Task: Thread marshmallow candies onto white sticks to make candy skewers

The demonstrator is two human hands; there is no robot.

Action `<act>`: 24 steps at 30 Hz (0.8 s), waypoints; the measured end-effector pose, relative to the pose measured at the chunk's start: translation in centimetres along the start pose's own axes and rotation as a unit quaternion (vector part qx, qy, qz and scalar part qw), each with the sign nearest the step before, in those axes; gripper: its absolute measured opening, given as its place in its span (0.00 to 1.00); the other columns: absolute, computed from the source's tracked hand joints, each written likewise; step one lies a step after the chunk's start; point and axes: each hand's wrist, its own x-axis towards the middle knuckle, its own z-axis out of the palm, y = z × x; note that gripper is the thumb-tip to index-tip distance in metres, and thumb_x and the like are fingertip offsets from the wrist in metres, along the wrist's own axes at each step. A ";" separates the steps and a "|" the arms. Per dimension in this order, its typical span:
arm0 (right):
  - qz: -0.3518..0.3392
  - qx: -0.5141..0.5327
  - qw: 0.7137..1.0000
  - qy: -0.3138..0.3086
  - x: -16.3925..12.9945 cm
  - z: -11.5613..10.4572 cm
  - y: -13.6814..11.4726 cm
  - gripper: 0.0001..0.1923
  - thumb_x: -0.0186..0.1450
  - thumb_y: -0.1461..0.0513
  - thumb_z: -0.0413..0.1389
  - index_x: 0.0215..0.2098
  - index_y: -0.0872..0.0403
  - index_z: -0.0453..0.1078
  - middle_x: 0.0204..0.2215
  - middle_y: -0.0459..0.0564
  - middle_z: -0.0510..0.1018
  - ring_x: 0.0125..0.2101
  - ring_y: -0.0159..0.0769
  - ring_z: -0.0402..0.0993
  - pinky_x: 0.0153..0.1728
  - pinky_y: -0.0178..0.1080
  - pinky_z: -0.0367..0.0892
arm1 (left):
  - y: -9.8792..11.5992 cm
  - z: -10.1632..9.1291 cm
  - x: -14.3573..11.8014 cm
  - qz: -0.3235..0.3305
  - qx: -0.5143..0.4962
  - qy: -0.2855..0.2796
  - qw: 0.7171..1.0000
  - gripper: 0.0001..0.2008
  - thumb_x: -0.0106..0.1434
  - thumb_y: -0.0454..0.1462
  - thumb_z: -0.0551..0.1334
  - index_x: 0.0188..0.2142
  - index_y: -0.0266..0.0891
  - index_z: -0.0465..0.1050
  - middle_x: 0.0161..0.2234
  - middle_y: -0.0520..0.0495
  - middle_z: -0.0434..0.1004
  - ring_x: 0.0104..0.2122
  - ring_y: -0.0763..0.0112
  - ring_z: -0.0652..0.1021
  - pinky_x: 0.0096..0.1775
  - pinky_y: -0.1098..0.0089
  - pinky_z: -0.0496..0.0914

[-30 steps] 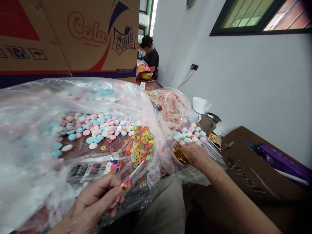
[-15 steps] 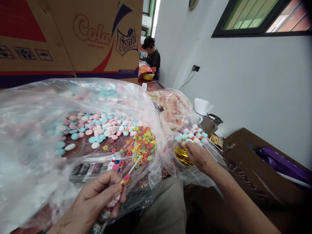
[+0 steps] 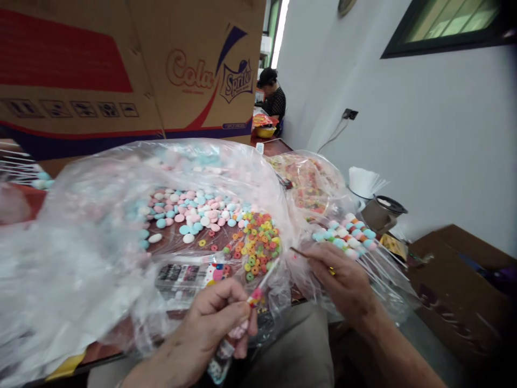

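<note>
My left hand [image 3: 214,326] is closed around the gathered neck of a clear bag of candy [image 3: 221,358]; a white stick [image 3: 270,274] pokes out above the fingers. Pinched between the thumb and fingertips of my right hand [image 3: 341,277] is a thin gold twist tie [image 3: 298,251], pointing left toward the stick. More gold ties are mostly hidden behind that hand. Ring-shaped candies [image 3: 260,242] in yellow, orange, red and green lie just beyond the stick. Pink, blue and white oval candies [image 3: 197,213] spread out behind them inside a large clear plastic bag [image 3: 121,178].
Candy skewers [image 3: 351,234] on white sticks lie to the right, near a grey mug [image 3: 382,213] and a cup of white sticks [image 3: 365,183]. A big cardboard box [image 3: 145,70] stands at the back; another box [image 3: 448,269] sits right. A person [image 3: 273,97] works farther off.
My right hand has come up from the dish of gold ties and now holds one. The view has turned left; my left hand keeps its grip on the bag.
</note>
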 end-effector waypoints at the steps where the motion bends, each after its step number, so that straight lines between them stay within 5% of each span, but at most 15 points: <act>1: -0.020 0.050 0.999 -0.003 0.1 1.1 -1.7 0.10 0.71 0.64 0.51 0.41 0.51 0.75 0.33 0.47 0.79 0.35 0.33 0.75 0.38 0.33 0.68 | -0.1 0.3 0.2 0.001 -0.016 -0.008 1.000 0.19 0.56 0.48 0.72 0.25 0.37 0.70 0.21 0.50 0.79 0.14 0.79 0.73 0.19 0.79 0.60; 7: -0.016 0.225 0.973 -0.053 0.6 5.8 -7.6 0.12 0.67 0.68 0.53 0.26 0.53 0.69 0.24 0.42 0.70 0.26 0.28 0.69 0.29 0.29 0.64 | -0.4 0.8 0.7 0.037 -0.077 0.036 0.996 0.17 0.56 0.46 0.72 0.28 0.36 0.71 0.22 0.50 0.79 0.14 0.79 0.73 0.18 0.79 0.64; 15: 0.031 0.265 0.960 -0.085 0.7 7.3 -7.5 0.14 0.67 0.68 0.54 0.23 0.53 0.69 0.24 0.41 0.71 0.27 0.27 0.68 0.30 0.30 0.61 | -0.5 0.2 0.8 0.090 -0.050 0.114 0.988 0.16 0.55 0.46 0.73 0.30 0.38 0.71 0.20 0.56 0.76 0.15 0.78 0.73 0.19 0.79 0.66; 24: 0.046 0.233 0.968 -0.085 0.7 7.5 -7.3 0.12 0.66 0.69 0.53 0.25 0.53 0.68 0.24 0.42 0.71 0.27 0.29 0.69 0.30 0.31 0.64 | 0.1 0.0 1.5 0.060 -0.009 0.144 0.988 0.15 0.52 0.45 0.72 0.27 0.37 0.71 0.19 0.54 0.75 0.14 0.76 0.72 0.18 0.77 0.66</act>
